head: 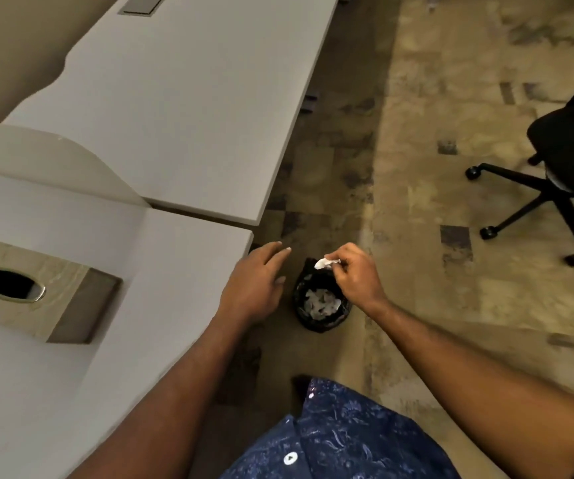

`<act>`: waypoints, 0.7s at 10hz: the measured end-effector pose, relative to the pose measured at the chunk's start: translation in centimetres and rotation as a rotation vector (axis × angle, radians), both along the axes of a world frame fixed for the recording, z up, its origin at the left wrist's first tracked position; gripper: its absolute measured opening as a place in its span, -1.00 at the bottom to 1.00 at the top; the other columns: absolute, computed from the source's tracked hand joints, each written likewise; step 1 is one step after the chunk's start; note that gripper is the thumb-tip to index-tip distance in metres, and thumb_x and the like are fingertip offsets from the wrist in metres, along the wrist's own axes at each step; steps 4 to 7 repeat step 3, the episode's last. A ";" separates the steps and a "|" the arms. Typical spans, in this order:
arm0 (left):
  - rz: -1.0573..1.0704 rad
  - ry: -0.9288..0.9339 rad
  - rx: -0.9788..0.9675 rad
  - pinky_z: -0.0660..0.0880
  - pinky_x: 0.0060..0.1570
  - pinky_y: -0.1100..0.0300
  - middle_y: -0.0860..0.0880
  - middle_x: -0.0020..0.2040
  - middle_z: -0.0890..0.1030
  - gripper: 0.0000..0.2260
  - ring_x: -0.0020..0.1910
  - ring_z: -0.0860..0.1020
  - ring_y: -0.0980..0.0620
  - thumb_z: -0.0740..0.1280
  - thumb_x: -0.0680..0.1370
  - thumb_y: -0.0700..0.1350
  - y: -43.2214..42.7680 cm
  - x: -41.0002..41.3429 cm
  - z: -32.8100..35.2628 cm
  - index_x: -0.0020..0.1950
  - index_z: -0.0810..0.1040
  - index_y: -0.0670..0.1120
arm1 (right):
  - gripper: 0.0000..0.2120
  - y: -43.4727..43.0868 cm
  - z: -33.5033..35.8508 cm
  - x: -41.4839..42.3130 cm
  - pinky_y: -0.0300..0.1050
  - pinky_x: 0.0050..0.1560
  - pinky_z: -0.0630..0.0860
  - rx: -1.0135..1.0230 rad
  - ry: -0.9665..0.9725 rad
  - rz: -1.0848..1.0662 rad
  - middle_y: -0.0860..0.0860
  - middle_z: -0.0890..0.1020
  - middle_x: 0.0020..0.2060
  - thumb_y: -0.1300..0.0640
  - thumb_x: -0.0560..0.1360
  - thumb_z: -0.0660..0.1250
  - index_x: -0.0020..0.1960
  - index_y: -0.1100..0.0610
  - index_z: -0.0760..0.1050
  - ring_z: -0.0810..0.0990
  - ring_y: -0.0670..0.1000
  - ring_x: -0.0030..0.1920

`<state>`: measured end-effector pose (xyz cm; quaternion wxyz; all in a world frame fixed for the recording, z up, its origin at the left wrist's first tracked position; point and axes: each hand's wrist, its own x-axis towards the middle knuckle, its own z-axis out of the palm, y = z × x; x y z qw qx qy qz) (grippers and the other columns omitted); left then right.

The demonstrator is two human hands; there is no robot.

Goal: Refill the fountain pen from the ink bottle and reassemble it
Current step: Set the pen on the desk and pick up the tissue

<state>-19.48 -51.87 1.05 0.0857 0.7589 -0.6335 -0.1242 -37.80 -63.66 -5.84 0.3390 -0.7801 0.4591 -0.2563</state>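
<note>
Shirt (344,440), dark blue with a pale printed pattern and a white button, fills the bottom edge of the view, nearest the lens; two bare forearms reach forward from it.

Right hand (356,274): fingers pinched together on a small crumpled piece of white tissue (327,263), held above the far rim of the bin.

Left hand (256,281): released, fingers loosely extended and holding nothing, palm down, hovering just beside the corner of the near desk and just left of the bin.

Waste bin (321,305): small, round, lined with a black bag, standing on the floor between the two hands; crumpled white paper lies inside it.

Fountain pen and ink bottle: neither can be made out anywhere in this view; their position cannot be told.

Near desk (161,305): white top, left of the hands. On it stands a tissue box (40,292), beige with a marbled look and a dark oval opening rimmed in metal, well apart from the left hand.

Far desk (192,115): white top, butted against the near one beyond a curved white divider panel (71,160); a grey rectangular hatch sits at its far end.

Floor (434,236): mottled tan and brown carpet tiles.

Office chair (562,160): black, on a castor base, at the right edge, well apart from the bin.
</note>
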 end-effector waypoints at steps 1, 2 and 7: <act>0.060 -0.046 0.009 0.30 0.42 -0.01 -0.02 0.52 0.27 -0.45 0.46 0.28 -0.06 0.33 0.54 0.00 -1.0 0.8 0.2 0.50 0.26 0.02 | -0.84 -1.3 -1.8 -0.7 -0.48 -0.06 0.29 0.008 0.093 0.006 0.07 0.61 -0.10 0.34 0.46 0.33 -0.02 0.22 0.64 0.55 -0.04 -0.11; 0.095 -0.114 -0.032 0.23 0.43 -0.07 -0.06 0.54 0.21 -0.43 0.49 0.24 -0.09 0.30 0.53 0.15 -1.8 2.0 0.7 0.49 0.26 0.02 | -0.80 -2.3 -4.5 -0.6 -0.29 -0.03 0.32 0.065 0.282 0.049 0.08 0.59 -0.01 0.25 0.51 0.26 0.08 0.19 0.60 0.56 0.07 0.01; 0.109 -0.166 -0.076 0.22 0.42 -0.09 -0.07 0.54 0.21 -0.42 0.48 0.24 -0.10 0.26 0.53 0.22 -2.4 3.3 0.8 0.47 0.27 0.01 | -0.71 -3.2 -6.3 -0.3 -0.16 0.06 0.41 0.131 0.396 0.115 0.09 0.55 0.12 0.21 0.52 0.26 0.23 0.15 0.52 0.54 0.11 0.14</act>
